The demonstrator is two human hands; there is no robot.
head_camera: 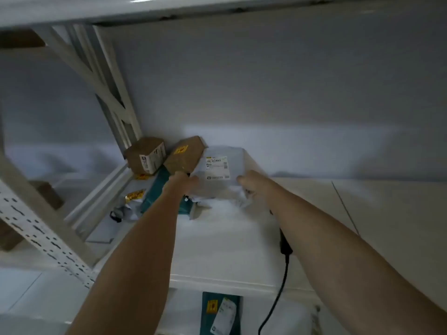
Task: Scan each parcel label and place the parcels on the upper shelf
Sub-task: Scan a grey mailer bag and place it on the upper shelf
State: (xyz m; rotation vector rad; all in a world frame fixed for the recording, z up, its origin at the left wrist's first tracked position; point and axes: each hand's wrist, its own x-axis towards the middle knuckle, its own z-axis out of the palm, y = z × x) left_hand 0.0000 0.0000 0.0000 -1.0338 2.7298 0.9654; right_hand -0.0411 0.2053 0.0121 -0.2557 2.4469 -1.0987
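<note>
at the far left stands the white perforated metal upright (46,235) of the rack. further right, at the back of the white upper shelf (217,262), a small brown cardboard box (145,154) and a second brown cardboard box with a yellow sticker (185,153) are pushed into the corner, probably to leave room in front. a teal plastic mailer (154,192) lies before them. the left hand (180,183) holds the left edge of a grey plastic parcel with a white label (222,170); the right hand (248,183) grips its right edge, fingers curled into the crumpled plastic. the parcel rests on the shelf against the boxes, so it seems both hands are settling it there. a black corded scanner (285,243) lies under the right forearm.
</note>
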